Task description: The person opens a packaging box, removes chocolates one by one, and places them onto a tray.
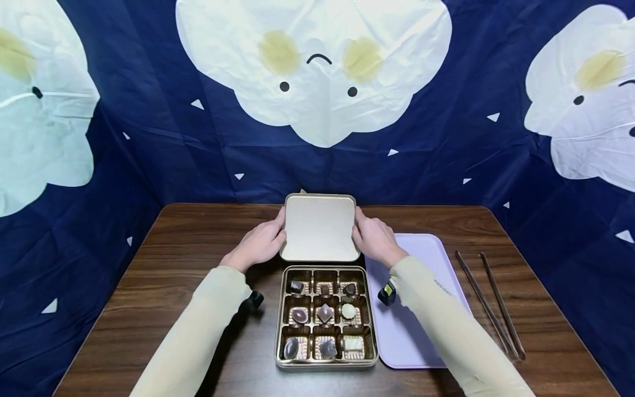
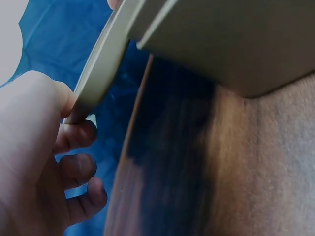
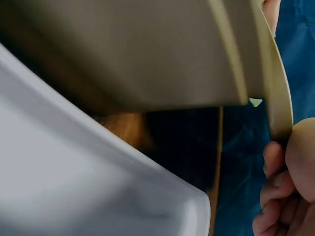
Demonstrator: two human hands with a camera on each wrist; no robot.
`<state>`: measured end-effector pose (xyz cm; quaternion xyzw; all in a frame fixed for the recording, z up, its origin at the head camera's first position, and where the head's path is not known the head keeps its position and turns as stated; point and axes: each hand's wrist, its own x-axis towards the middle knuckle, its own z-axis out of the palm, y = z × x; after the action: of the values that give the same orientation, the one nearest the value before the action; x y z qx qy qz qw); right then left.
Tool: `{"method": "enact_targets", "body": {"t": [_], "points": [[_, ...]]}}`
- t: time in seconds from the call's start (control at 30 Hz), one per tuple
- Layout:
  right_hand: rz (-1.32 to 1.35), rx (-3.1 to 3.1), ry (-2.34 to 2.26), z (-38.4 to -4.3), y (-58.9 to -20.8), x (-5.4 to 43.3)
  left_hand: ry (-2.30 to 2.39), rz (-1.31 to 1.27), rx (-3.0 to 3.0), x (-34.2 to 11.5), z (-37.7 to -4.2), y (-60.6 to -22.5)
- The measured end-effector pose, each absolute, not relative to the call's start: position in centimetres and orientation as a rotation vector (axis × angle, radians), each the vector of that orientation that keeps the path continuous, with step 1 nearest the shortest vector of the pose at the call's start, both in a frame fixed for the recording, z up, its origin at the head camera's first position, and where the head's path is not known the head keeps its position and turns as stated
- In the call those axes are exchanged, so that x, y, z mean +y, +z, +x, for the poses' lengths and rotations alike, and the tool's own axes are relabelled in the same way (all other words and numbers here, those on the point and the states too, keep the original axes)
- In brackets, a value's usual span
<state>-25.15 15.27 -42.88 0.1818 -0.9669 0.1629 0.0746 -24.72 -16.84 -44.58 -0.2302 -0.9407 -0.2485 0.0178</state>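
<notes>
A gold tin box (image 1: 326, 365) stands on the table with chocolates in its square compartments. Among them are a pale round chocolate (image 1: 348, 311) and a dark oval chocolate (image 1: 291, 348). Just behind the box, its lid (image 1: 320, 229) is raised, the plain pale inside facing me. My left hand (image 1: 259, 242) pinches the lid's left edge between thumb and index finger, the other fingers loosely bent below. On the opposite edge, my right hand (image 1: 376, 238) grips the lid with its thumb and curled fingers. Both wrist views show the lid's thin rim (image 2: 101, 73) at the fingers.
A lilac tray (image 1: 404, 353) lies right of the box, partly under my right forearm. Farther right are metal tongs (image 1: 491, 303), their arms spread. A blue cloth (image 1: 317, 171) with white clouds hangs behind the wooden table (image 1: 188, 264).
</notes>
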Motion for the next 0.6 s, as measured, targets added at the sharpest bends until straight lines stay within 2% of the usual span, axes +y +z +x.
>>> {"method": "enact_targets", "body": {"t": [0.4,0.5,0.6], "points": [[0.571,-2.96,0.345,-25.5,-45.1,14.5,-0.606,-0.641,-3.063,-16.3,-24.7,-46.3],[0.574,-2.97,0.31,-25.5,-45.4,14.5,-0.532,-0.666,-3.038,-16.7,-25.7,-48.3],[0.563,-2.992,0.279,-25.6,-45.7,14.5,-0.508,-0.678,-3.054,-16.6,-25.8,-48.6]]}}
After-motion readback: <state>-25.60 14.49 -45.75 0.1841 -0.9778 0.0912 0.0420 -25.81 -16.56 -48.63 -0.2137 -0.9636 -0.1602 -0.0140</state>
